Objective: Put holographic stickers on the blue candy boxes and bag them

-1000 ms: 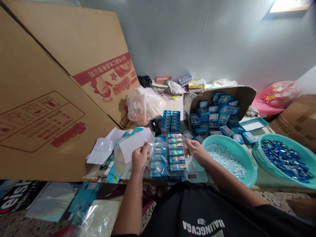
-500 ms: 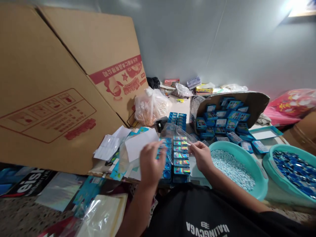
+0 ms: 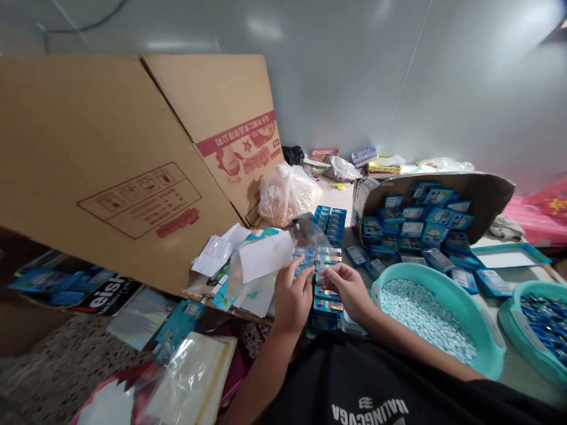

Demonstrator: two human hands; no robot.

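Foreground, below the near edge of the table (image 3: 339, 198), at left: cream sheets (image 3: 190, 378) in glossy clear wrapping; beyond, an open carton (image 3: 104, 301) with a black lettered side and blue packets inside. At the middle of the near edge: left hand (image 3: 293, 295), fingers bent over the left column of blue pocketed trays (image 3: 303, 252), a hold on the film there impossible to tell; right hand (image 3: 348, 289), thumb and fingertips drawn together on a clear plastic bag (image 3: 312, 233), directly above the right column of holographic-faced packs (image 3: 328, 306). Bag limp and see-through, spread over the far ends of both columns; contents, if any, too hard to make out.

Along the near edge, right of the right hand: turquoise basin (image 3: 482, 313) with a broad layer of small pale-blue tablets (image 3: 425, 319); toward the right edge, second turquoise basin (image 3: 509, 330) with shiny dark-blue and silver pieces. Left of the hands: loose white paper (image 3: 266, 255) on printed blue sheets. Farther back: double row of stacked blue packs (image 3: 330, 223); to the right, cardboard box (image 3: 494, 195) on its side, blue printed boxes (image 3: 436, 221) heaped inside and spilling from the mouth. To the left, translucent bag (image 3: 287, 192) with tan pieces, beside a tall carton (image 3: 177, 147). Along the far edge: small packages and bags.
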